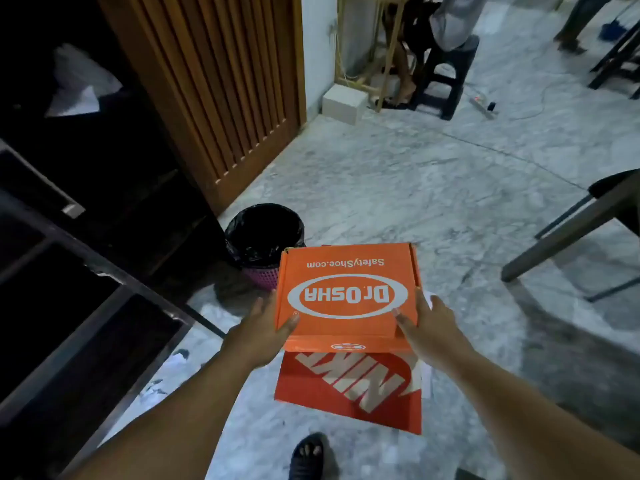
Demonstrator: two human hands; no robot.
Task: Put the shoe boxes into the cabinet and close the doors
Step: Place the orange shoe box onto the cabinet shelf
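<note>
At the far left the dark cabinet [79, 188] is seen with its slatted wooden door [214, 91] swung open, so the inside can be reached; something pale lies on an upper shelf, but the rest of the interior is too dark to be read. Just beside the door's lower corner a bin with a black liner [265, 233] stands on the marble floor [398, 188]. Near the middle, the orange shoe box [348, 296] is held flat and lifted, with its lid up, probably so that it can be slid level onto a shelf. It is clamped from both sides: the left hand [263, 332] is pressed on its left edge with the thumb laid on the lid, and the right hand [431, 327] is pressed on the right edge in the same way. Under it, on the floor, the red shoe box [349, 389] is left waiting, partly covered by the orange one. At the right, a dark counter [568, 230] stands well apart. It is judged that the doors are not yet closed.
</note>
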